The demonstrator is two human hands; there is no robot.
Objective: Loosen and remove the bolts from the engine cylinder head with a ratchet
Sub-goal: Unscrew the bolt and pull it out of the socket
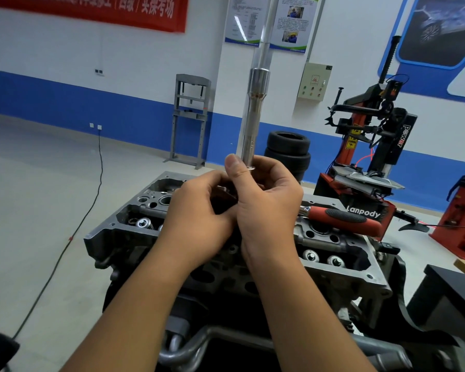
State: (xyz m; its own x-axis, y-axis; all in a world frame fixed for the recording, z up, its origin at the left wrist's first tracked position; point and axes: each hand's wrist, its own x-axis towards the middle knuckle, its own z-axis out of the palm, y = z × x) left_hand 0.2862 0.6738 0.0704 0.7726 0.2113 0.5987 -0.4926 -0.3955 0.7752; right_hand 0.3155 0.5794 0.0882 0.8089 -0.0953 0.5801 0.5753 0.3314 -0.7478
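- The cylinder head point(330, 253) sits open side up on an engine stand in the middle of the shop floor, right in front of the person, valve springs showing on both sides. No bolt is clearly visible from here, since the hands cover the middle of the head.
- The long chrome socket and extension bar point(254, 103) is held upright above the head with its lower end down in the hands, probably so whatever is in the socket mouth can be picked out.
- The right hand point(263, 200) is curled round the bottom of the bar, thumb up along it, steadying it.
- The left hand point(199, 210) has its fingers curled in at the base of the socket around something dark. I can't tell what it is, maybe a bolt being pulled free.
- The ratchet point(341, 218), red and black grip, lies parked on the right end of the head, not in either hand. My guess is it was set there to stay within reach for the next bolt.
- Behind it stand a red tyre changer point(371, 146), a stack of tyres point(287, 149) and a grey shop press point(189, 119) against the wall.
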